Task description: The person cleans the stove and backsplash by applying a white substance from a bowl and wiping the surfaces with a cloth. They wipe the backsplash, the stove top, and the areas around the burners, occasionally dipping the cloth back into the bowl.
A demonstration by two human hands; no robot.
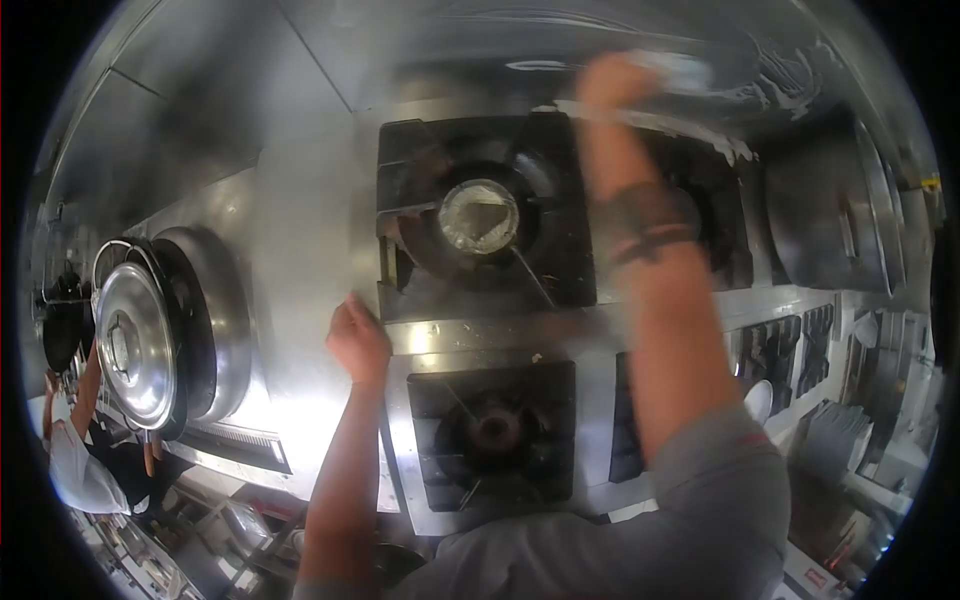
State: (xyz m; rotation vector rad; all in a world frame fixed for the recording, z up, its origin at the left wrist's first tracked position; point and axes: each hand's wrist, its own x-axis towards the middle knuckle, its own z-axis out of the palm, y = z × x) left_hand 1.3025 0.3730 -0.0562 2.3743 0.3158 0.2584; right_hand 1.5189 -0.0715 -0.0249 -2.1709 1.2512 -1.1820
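My right hand (612, 84), blurred by motion, reaches over the back of the stove to the steel back wall (470, 50). By its fingers is a whitish, cloth-like thing (688, 72), smeared in the picture. White foam streaks (790, 85) cover the wall just right of it. My left hand (358, 340) is closed like a fist at the left edge of the stove, beside the steel counter (305, 220). Nearest to it are the large black burner grate (410, 290), with a pale round burner (479, 216) in its middle, and a smaller front grate (493, 435).
At the left stands a big pot with a shiny lid (135, 345). A person in a white top (85, 470) is beyond it at the lower left. A large steel pan (825, 215) stands right of the back burners. More black grates (785, 345) line the right.
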